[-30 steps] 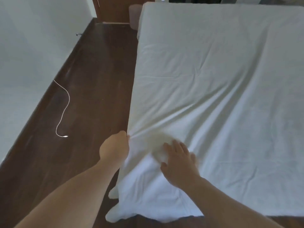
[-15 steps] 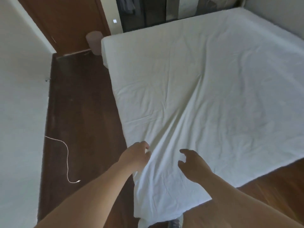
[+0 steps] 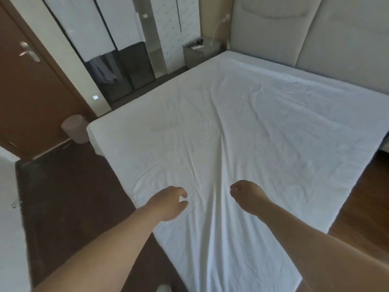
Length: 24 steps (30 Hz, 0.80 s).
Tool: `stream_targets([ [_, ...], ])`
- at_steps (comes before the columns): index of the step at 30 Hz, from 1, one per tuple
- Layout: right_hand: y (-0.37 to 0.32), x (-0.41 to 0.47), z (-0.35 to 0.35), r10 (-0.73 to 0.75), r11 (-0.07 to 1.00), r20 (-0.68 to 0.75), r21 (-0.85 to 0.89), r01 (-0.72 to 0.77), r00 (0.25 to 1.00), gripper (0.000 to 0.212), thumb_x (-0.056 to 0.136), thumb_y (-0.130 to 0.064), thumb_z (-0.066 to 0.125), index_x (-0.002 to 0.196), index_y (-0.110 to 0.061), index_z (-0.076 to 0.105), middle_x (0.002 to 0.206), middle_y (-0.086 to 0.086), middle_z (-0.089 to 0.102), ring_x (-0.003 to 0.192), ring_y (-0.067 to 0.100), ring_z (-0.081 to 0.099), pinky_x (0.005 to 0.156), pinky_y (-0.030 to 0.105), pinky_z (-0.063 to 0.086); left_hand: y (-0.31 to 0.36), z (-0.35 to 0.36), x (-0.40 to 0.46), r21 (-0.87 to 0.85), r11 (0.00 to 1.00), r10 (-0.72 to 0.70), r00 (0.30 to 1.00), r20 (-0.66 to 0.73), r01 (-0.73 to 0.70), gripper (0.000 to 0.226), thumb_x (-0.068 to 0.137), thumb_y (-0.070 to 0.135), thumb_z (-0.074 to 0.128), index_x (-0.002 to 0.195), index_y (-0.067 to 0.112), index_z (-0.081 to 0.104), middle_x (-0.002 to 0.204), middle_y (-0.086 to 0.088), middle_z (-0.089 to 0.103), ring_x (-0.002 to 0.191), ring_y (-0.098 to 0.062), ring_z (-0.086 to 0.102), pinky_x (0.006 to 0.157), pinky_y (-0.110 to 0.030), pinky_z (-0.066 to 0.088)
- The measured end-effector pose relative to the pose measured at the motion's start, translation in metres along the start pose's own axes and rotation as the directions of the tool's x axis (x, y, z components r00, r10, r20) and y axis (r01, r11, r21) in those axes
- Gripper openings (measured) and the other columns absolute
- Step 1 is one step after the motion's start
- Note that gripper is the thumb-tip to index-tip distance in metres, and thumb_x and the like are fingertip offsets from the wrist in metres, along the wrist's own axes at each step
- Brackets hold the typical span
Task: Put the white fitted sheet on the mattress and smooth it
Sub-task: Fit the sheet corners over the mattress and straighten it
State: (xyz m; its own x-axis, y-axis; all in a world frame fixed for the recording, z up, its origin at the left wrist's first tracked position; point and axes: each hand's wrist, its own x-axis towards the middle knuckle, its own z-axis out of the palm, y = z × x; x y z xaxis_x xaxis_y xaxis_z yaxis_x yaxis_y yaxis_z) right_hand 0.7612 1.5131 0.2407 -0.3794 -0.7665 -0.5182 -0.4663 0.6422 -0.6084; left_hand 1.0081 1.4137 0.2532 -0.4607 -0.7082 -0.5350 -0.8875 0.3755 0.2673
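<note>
Overhead, both hands are held above the white sheet [image 3: 242, 127] — nothing is gripped. Left hand [image 3: 168, 204] and right hand [image 3: 247, 197] are loosely curled — apart.

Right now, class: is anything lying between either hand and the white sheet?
Nothing visible. The left hand and right hand hover over the white fitted sheet, fingers loosely curled; only bare, wrinkled fabric lies below them.
</note>
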Motion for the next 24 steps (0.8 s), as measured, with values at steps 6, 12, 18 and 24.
stream_targets([
  [6, -0.061, -0.005, 0.025, 0.163, 0.975, -0.212, 0.183, -0.124, 0.964, 0.017, 0.096, -0.026, 0.053, 0.107, -0.028, 0.065, 0.102, -0.006, 0.067, 0.090, 0.017, 0.066, 0.076, 0.031, 0.054, -0.038, -0.074, 0.060, 0.147, 0.956, 0.253, 0.967, 0.022, -0.253, 0.045, 0.102, 0.049, 0.050, 0.143, 0.031, 0.050, 0.152, 0.007, 0.043, 0.125, -0.017, 0.056, 0.102, -0.037, 0.048],
  [12, -0.103, -0.032, 0.059, 0.243, 0.949, -0.228, 0.255, -0.183, 0.943, 0.032, 0.096, -0.031, 0.058, 0.127, -0.026, 0.064, 0.114, -0.004, 0.067, 0.102, 0.015, 0.065, 0.087, 0.030, 0.051, -0.066, -0.130, 0.066, 0.268, 0.879, 0.370, 0.918, 0.141, -0.395, 0.047, 0.102, 0.049, 0.049, 0.145, 0.032, 0.048, 0.155, 0.006, 0.039, 0.129, -0.019, 0.052, 0.105, -0.037, 0.045],
  [18, -0.116, -0.038, 0.078, 0.279, 0.923, -0.315, 0.349, -0.163, 0.907, 0.034, 0.095, -0.030, 0.057, 0.128, -0.025, 0.064, 0.108, -0.006, 0.068, 0.098, 0.014, 0.065, 0.077, 0.028, 0.049, -0.085, -0.154, 0.067, 0.332, 0.842, 0.407, 0.905, 0.127, -0.425, 0.046, 0.103, 0.047, 0.046, 0.146, 0.030, 0.048, 0.155, 0.006, 0.039, 0.130, -0.019, 0.051, 0.104, -0.036, 0.044],
  [24, -0.149, -0.029, 0.118, 0.370, 0.889, -0.333, 0.397, -0.227, 0.867, 0.029, 0.094, -0.028, 0.058, 0.122, -0.024, 0.066, 0.106, -0.005, 0.069, 0.093, 0.016, 0.070, 0.092, 0.037, 0.055, -0.135, -0.178, 0.083, 0.397, 0.781, 0.456, 0.875, 0.166, -0.482, 0.047, 0.101, 0.048, 0.047, 0.145, 0.032, 0.050, 0.152, 0.007, 0.040, 0.128, -0.018, 0.051, 0.104, -0.038, 0.046],
])
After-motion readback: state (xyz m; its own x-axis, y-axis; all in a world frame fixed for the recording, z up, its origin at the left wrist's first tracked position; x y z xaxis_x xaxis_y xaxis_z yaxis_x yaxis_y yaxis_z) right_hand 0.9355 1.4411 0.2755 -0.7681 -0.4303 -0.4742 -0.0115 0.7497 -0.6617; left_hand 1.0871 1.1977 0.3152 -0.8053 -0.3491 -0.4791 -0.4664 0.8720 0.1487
